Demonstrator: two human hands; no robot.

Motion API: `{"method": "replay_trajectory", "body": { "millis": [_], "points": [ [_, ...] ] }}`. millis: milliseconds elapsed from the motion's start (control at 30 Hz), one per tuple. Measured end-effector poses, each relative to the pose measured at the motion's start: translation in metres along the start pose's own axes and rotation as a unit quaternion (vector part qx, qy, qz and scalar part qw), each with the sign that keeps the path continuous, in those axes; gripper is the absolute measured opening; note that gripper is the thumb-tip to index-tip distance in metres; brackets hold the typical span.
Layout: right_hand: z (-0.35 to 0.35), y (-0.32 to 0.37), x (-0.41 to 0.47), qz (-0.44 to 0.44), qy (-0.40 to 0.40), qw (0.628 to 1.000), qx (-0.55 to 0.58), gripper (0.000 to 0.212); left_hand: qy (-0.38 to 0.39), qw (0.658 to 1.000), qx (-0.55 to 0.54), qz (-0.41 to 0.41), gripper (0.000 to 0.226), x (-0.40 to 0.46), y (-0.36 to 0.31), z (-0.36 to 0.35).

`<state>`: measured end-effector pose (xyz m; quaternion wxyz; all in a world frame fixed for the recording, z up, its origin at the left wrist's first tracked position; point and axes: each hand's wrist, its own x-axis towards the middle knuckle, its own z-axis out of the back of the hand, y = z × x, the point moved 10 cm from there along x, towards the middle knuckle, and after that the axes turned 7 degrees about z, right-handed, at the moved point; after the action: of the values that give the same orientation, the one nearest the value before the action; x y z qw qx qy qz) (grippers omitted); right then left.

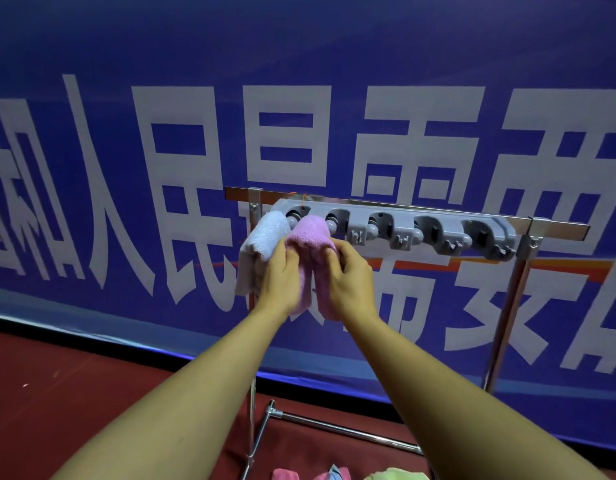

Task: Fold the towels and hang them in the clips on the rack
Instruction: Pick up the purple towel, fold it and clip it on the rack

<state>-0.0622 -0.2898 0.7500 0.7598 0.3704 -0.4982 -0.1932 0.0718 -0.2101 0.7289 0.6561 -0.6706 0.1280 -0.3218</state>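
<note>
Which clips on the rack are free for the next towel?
The three clips right of the pink towel are bare. The left end is crowded: white towel, pink towel, and both hands, left hand and right hand.

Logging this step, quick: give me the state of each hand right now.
Left hand: closed on the left side of the pink towel at the grey clip rack.
Right hand: fingers pinching the same pink towel on its right side.
</note>
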Motion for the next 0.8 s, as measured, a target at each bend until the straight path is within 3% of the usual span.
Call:
{"method": "replay_trajectory", "body": {
  "millis": [133, 333, 567, 700, 800],
  "points": [
    [-0.014, -0.013, -0.011, -0.006, 0.039, 0.999, 0.038, 0.032, 0.064, 0.979, -0.178, 0.072, 0.035, -0.016, 0.009, -0.013],
    [-0.018, -0.017, -0.019, -0.038, 0.047, 0.995, 0.076, 0.057, 0.086, 0.964, -0.232, 0.094, 0.037, -0.025, 0.008, -0.025],
    [-0.001, -0.022, -0.045, -0.033, 0.064, 0.997, 0.028, 0.047, 0.091, 0.990, -0.055, 0.094, 0.058, -0.059, 0.049, -0.012],
    [0.010, -0.059, -0.084, -0.045, 0.113, 0.989, -0.082, 0.052, 0.112, 0.982, 0.055, 0.145, 0.061, -0.092, 0.111, -0.014],
    [0.015, -0.107, -0.122, -0.060, 0.166, 0.970, -0.167, 0.052, 0.155, 0.968, 0.145, 0.130, 0.062, -0.116, 0.161, -0.029]
  ]
}}
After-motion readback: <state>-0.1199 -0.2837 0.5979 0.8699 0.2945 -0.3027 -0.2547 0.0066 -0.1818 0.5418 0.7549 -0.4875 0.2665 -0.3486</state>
